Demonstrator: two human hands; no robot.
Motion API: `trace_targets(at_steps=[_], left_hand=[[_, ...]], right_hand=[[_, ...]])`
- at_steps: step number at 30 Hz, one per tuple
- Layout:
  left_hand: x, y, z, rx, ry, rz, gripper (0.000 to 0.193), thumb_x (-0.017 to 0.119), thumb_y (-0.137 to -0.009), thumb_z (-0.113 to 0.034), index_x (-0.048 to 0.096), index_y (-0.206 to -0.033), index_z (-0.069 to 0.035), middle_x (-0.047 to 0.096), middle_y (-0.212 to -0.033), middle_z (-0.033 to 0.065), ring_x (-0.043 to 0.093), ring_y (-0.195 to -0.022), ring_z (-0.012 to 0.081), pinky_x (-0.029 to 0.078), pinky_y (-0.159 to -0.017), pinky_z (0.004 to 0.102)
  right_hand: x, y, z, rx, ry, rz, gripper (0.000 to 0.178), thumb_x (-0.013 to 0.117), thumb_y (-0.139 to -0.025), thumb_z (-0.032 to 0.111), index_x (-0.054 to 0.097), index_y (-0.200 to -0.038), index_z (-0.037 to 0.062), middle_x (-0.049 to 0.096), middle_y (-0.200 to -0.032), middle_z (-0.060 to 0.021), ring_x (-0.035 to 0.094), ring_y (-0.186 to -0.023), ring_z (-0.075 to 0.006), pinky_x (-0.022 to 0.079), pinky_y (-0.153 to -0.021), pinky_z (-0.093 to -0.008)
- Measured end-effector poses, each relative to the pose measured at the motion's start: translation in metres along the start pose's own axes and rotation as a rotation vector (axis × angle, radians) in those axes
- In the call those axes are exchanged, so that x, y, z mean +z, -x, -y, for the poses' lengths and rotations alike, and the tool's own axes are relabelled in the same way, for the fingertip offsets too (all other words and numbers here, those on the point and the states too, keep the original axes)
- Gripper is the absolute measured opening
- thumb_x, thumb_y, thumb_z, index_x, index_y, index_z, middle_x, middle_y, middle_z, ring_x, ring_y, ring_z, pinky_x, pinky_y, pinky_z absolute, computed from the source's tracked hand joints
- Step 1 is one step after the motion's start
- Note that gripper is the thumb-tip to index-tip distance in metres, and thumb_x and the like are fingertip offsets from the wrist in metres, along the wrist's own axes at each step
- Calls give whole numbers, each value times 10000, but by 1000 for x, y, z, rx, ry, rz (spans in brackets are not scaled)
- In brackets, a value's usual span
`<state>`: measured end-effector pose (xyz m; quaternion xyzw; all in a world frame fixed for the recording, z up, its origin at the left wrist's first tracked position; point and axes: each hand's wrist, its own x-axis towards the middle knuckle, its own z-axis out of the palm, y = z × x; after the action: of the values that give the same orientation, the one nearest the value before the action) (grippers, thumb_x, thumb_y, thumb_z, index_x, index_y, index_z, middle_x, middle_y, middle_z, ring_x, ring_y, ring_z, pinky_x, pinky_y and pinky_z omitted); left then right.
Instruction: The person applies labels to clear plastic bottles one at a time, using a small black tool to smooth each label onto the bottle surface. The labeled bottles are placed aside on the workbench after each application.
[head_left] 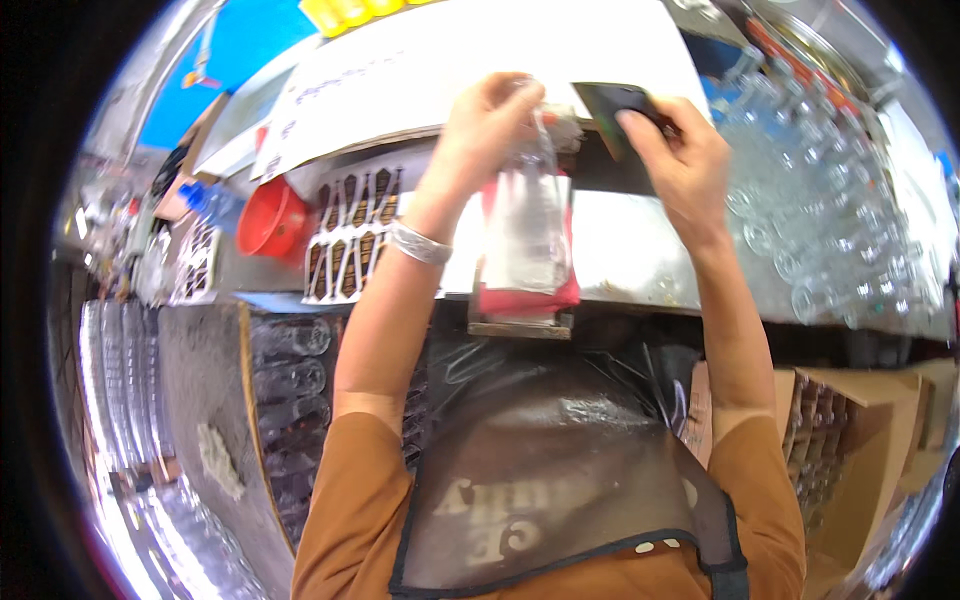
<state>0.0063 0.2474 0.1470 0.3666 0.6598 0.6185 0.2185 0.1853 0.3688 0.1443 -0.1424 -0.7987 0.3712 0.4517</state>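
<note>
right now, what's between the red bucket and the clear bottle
In the head view: the sheet of dark labels, then the left forearm with its wristband.

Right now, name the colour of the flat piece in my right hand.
The flat piece is dark, nearly black, best seen in the head view.

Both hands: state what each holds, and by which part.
The left hand holds a clear bottle by its neck end; the right hand holds a dark flat piece by its right end.
</note>
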Motion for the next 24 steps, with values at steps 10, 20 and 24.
trace_targets(at_steps=[10,20,24], left_hand=[[-183,2,-181,359,-97,-544,184,671,-959,-203,681,-970,-20,655,-743,31,639,-699,109,478,-615,263],[-507,161,-185,189,-1375,-1383,441,739,-801,-446,740,-1034,-71,750,-922,115,720,-911,302,539,-859,407],[-567,212,-134,35,-1252,-1489,410,755,-776,-426,759,-984,-72,752,-951,140,721,-930,308,535,-855,414]], right_hand=[[14,23,18,132,-415,-47,330,625,-995,105,620,-1305,-8,691,-1154,-123,648,-1036,-145,509,-902,-253],[13,23,-11,217,-485,25,316,606,-1017,153,634,-1292,1,670,-1205,-95,623,-1084,-128,471,-975,-249],[18,21,-17,247,-404,63,311,597,-1020,156,642,-1286,1,673,-1199,-88,624,-1080,-129,472,-975,-256]])
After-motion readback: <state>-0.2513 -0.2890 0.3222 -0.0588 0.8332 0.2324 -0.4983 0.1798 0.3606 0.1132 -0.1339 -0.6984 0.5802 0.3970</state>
